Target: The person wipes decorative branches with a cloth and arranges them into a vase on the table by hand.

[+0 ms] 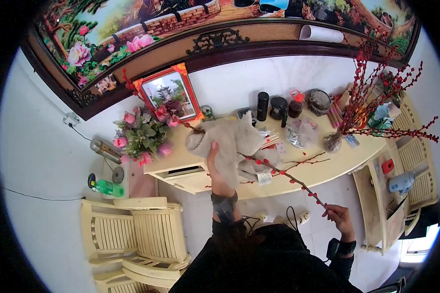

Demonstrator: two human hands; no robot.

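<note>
**Red-budded branch held at one end, cloth gathered about it**

My right hand (341, 219) is closed on the near end of the branch (298, 181), which slants up and leftward into a pale cloth (239, 139). My left hand (214, 161) grasps that cloth, bunched about the branch, and the far end pokes out past it on the other side. How hard my left fingers press on the wood under the folds, I can't tell.

I'd judge the step in hand to be wiping down the stem. The next move seems to call for a firm right grip and a light left one, since the buds could rub off.

Just beyond the stretch between my hands, a grey cloth (249, 168) and a thin twig (308, 161) lie on the table (357, 155). The grey cloth carries a white tag (264, 178), its print too small to read. Left of my left hand, a green bottle (110, 188) shows no brand I can make out.
</note>
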